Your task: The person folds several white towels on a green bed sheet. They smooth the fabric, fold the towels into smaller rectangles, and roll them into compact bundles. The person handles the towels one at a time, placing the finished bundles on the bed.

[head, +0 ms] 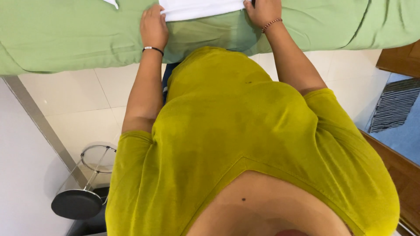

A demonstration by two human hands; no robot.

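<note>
While the camera looks straight down the person's chest, both hands sit at the top of the view on a green sheet [65,35] covering a flat surface. The left hand [153,27] rests palm down, fingers together, touching the left edge of a white cloth [201,8]. The right hand [264,11] pinches the cloth's right corner. The cloth lies flat on the sheet between the hands. Below, pale floor tiles [74,100] shine. A wire stand [85,188] with a dark round base sits bottom left by a white wall [22,175]. Wood trim [402,57] and a striped mat [396,102] show right.
</note>
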